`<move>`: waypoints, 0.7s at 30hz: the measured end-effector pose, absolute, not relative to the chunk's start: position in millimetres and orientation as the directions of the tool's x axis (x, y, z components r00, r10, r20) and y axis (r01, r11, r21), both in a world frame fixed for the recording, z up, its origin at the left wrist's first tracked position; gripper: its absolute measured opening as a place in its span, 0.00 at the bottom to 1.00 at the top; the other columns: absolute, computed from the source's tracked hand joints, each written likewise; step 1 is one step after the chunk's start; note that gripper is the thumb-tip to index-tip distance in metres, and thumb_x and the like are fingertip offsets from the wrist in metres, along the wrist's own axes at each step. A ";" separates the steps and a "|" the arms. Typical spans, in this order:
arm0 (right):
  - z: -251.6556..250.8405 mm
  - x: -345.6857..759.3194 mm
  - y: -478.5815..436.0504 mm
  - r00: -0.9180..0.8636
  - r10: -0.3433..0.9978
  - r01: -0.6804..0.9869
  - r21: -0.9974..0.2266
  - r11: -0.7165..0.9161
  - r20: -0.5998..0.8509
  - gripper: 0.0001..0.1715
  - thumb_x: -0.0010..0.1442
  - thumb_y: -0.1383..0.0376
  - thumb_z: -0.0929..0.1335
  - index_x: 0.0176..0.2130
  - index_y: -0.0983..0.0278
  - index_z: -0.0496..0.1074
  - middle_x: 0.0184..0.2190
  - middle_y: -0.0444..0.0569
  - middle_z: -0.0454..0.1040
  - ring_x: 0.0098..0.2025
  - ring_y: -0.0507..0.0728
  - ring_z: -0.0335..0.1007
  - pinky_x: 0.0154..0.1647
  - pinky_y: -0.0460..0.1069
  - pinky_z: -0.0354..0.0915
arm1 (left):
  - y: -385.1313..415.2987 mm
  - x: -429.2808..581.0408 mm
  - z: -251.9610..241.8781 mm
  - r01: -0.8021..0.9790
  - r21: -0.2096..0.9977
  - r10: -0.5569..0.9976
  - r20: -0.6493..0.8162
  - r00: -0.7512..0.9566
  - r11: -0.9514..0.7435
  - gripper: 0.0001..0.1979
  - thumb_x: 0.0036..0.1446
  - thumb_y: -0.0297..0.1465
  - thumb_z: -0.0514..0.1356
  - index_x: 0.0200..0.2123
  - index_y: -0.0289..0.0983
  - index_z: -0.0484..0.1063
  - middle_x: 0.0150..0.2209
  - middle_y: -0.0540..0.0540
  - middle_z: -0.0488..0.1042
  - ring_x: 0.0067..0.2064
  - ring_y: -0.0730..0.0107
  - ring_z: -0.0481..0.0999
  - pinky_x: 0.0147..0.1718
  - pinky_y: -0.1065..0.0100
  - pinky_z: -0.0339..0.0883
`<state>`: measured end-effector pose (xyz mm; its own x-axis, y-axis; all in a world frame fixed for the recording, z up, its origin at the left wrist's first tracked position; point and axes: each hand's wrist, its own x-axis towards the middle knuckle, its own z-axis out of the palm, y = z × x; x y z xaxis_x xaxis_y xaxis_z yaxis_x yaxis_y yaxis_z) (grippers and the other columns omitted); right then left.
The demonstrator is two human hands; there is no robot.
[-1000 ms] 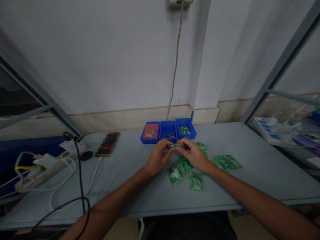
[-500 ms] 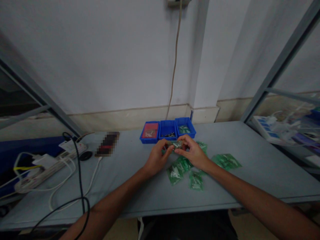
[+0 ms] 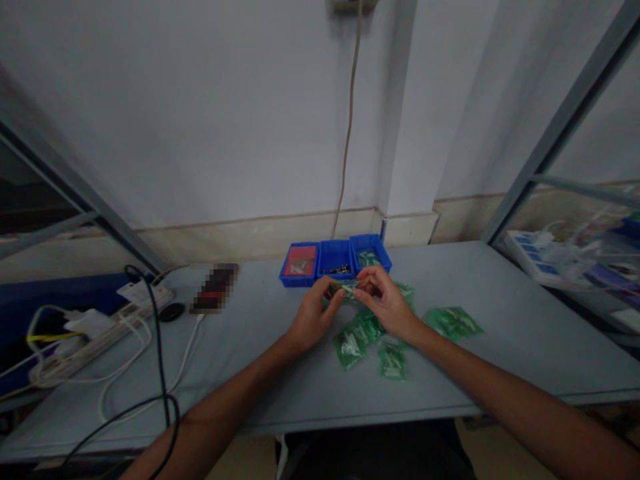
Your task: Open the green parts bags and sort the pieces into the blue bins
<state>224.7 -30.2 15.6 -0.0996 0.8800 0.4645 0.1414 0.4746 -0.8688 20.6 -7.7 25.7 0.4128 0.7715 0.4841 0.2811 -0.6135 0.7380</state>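
Between my two hands is a small greenish plastic bag (image 3: 346, 285), held up over the table just in front of the blue bins. My left hand (image 3: 314, 312) pinches its left side, thumb toward me. At the right side, my right hand (image 3: 387, 305) grips it with thumb and curled fingers. What the bag contains is too blurred to make out. Below and around my right hand lie several green plastic packets: one packet (image 3: 350, 345) at the left, another packet (image 3: 392, 361) nearer me, and a pile of packets (image 3: 453, 323) to the right.
Three blue bins stand against the wall: the left bin (image 3: 286, 281) has a red packet inside, the middle bin (image 3: 336, 248) small metallic parts, the right bin (image 3: 384, 256) green packets. A power strip (image 3: 100, 340), cables and a pixelated object (image 3: 215, 289) occupy the left of the grey table (image 3: 500, 287).
My right hand's fingers have shifted slightly on the bag, and the bag has tilted a little. The packets and bins stay where they were.
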 end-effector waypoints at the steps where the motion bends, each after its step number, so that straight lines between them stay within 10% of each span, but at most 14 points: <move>1: 16.1 225.0 -30.5 -0.105 0.879 0.153 -0.866 0.476 0.465 0.14 0.69 0.55 0.71 0.50 0.58 0.68 0.34 0.43 0.69 0.36 0.57 0.68 0.39 0.51 0.63 | -7.5 20.1 25.9 0.285 0.736 0.772 0.485 0.410 -0.614 0.12 0.73 0.40 0.57 0.40 0.37 0.72 0.37 0.47 0.74 0.39 0.65 0.72 0.41 0.65 0.65; 21: 16.7 226.8 -30.2 -0.206 0.873 0.303 -0.819 0.487 0.443 0.12 0.72 0.55 0.68 0.40 0.60 0.73 0.32 0.43 0.68 0.35 0.56 0.65 0.37 0.49 0.59 | -4.6 20.6 21.4 0.317 0.705 0.768 0.531 0.358 -0.635 0.10 0.70 0.36 0.61 0.36 0.38 0.71 0.33 0.49 0.73 0.36 0.67 0.71 0.37 0.67 0.64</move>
